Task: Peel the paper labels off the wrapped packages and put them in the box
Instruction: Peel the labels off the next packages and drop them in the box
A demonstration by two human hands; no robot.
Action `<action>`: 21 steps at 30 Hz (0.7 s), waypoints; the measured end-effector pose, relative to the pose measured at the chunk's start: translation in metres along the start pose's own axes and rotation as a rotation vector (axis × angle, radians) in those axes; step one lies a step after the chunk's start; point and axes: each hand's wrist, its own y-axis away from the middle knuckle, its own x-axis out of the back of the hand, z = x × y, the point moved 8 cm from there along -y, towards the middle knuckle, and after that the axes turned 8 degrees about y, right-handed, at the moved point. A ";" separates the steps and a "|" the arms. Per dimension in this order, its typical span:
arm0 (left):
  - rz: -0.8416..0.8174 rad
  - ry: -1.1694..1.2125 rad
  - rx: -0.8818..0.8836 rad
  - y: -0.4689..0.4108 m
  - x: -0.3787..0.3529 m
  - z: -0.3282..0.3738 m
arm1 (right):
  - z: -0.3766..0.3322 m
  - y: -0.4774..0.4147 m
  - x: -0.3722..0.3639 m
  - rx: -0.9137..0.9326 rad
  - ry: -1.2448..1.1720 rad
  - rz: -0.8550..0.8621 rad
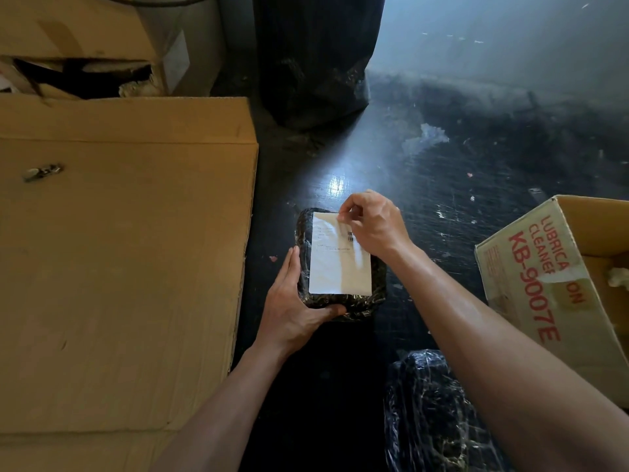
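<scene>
On the far left I am seeing a large flattened cardboard sheet [119,250] lying over the dark floor [476,148], with a small crumpled scrap [42,172] sitting on it. Behind it a torn-open cardboard carton [78,52] is showing a dark gap; I cannot tell what it is holding. A black plastic sack [316,59] is standing further back, near the middle.

My left hand [292,311] is cupping the near-left corner of a black plastic-wrapped package [340,306] resting on the floor, its fingers [293,267] lying together along the package's left edge and the thumb pressing across the near edge. A white paper label [337,267] is covering most of the package's top face. My right hand [372,223] is hovering over the label's far edge, thumb and forefinger pinching together at that edge.

Nearer to me, a second black wrapped package [429,410] is lying on the floor, partly under my right forearm.

At the right an open cardboard box [524,277] printed in red lettering is tilting toward the packages, well apart from the one I am holding. Inside it a pale crumpled piece [617,275] is showing near the frame's edge.
</scene>
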 end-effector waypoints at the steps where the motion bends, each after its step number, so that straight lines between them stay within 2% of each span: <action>1: 0.001 0.001 0.003 -0.001 0.000 0.000 | -0.001 0.002 0.000 0.016 -0.004 0.011; 8: 0.008 -0.014 0.022 -0.004 0.001 -0.002 | -0.001 0.012 0.006 0.063 -0.032 0.084; 21: 0.022 -0.021 0.009 -0.001 0.002 0.003 | -0.005 0.033 0.017 0.119 -0.086 0.091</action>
